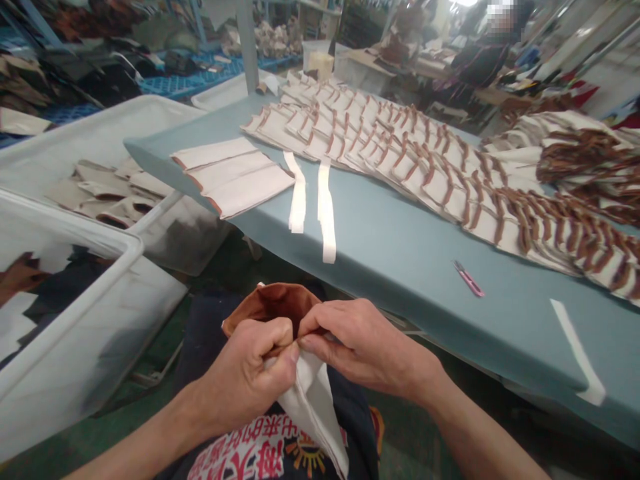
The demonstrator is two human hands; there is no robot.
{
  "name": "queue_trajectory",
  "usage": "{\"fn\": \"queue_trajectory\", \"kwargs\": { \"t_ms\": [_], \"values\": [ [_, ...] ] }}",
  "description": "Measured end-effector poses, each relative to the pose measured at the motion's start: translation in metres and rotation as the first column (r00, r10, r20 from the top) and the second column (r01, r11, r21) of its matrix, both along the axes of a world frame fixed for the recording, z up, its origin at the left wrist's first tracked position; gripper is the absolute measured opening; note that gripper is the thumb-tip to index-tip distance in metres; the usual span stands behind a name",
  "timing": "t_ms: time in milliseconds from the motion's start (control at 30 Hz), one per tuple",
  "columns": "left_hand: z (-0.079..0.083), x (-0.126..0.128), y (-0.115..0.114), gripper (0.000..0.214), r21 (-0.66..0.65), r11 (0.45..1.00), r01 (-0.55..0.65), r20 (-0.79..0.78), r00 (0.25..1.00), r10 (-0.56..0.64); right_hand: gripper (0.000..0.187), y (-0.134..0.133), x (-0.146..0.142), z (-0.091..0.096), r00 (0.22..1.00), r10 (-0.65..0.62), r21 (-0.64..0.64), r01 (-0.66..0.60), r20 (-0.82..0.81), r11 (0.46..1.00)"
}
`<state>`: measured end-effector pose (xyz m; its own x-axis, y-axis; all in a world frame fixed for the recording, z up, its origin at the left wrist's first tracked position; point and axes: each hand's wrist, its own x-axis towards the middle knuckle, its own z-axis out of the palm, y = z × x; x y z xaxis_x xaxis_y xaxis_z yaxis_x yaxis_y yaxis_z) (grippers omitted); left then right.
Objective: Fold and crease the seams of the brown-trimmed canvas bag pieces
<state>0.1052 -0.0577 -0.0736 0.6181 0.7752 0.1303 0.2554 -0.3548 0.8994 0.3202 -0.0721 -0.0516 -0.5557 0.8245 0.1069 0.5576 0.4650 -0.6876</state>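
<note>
A white tube-shaped sewn piece with a brown lining (315,390) hangs in front of my apron, its open mouth facing up. My left hand (263,363) is closed on its near rim, fingers curled and thumb pressed along the edge. Close against it, my right hand (353,340) pinches the same rim between thumb and fingertips. Whatever lies right between the fingertips is hidden. Beyond my hands, two white strips, a left one (297,200) and a longer right one (327,217), lie on the blue-grey table (380,247). A flat white piece with brown edges (233,175) rests left of them.
Overlapping rows of white, brown-edged pieces (400,150) run along the table's far side. Pink thread snips (469,279) and another white strip (579,357) lie to the right. White plastic bins (135,247) stand at left. A person (483,60) is in the background.
</note>
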Motion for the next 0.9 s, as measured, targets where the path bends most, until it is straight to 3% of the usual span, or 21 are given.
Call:
{"fn": "queue_trajectory", "kwargs": {
  "t_ms": [67,133,267,433,567,633,700,800,900],
  "values": [
    [0.004,0.003,-0.005,0.031,-0.161,0.987,0.003,0.068,0.998,0.008,0.013,-0.002,0.001,-0.002,0.996,-0.008,-0.040,0.005,-0.088,0.999],
    [0.010,0.006,-0.008,0.032,-0.238,0.971,0.014,0.124,0.992,0.016,0.014,-0.004,0.002,-0.004,0.983,-0.020,-0.105,0.001,-0.181,0.994],
    [0.020,0.009,-0.011,0.030,-0.162,0.987,-0.003,0.133,0.991,0.024,0.025,-0.005,0.002,-0.006,0.947,-0.049,-0.226,-0.026,-0.317,0.974],
    [0.016,0.005,-0.011,0.031,-0.167,0.985,0.033,0.126,0.992,-0.012,0.031,-0.004,0.002,-0.011,0.932,-0.101,-0.316,-0.015,-0.347,0.949],
    [0.017,0.000,-0.017,0.029,-0.070,0.998,-0.001,0.103,0.995,0.008,0.041,-0.003,-0.001,-0.017,0.898,-0.137,-0.449,-0.074,-0.419,0.890],
    [0.017,-0.002,-0.018,0.032,-0.119,0.993,0.015,0.125,0.992,0.000,0.045,-0.003,-0.003,-0.018,0.879,-0.151,-0.492,-0.105,-0.452,0.864],
    [0.012,-0.004,-0.017,0.040,-0.282,0.957,0.071,0.185,0.983,-0.019,0.044,-0.002,-0.003,-0.019,0.876,-0.166,-0.493,-0.091,-0.453,0.865],
    [-0.003,-0.009,-0.014,0.057,-0.527,0.833,0.167,0.301,0.953,0.000,0.035,-0.002,-0.002,-0.018,0.887,-0.202,-0.478,-0.024,-0.414,0.878],
    [-0.017,-0.012,-0.013,0.069,-0.597,0.783,0.175,0.337,0.940,0.046,0.028,-0.002,0.000,-0.016,0.898,-0.214,-0.475,0.006,-0.385,0.880]
  ]
}}
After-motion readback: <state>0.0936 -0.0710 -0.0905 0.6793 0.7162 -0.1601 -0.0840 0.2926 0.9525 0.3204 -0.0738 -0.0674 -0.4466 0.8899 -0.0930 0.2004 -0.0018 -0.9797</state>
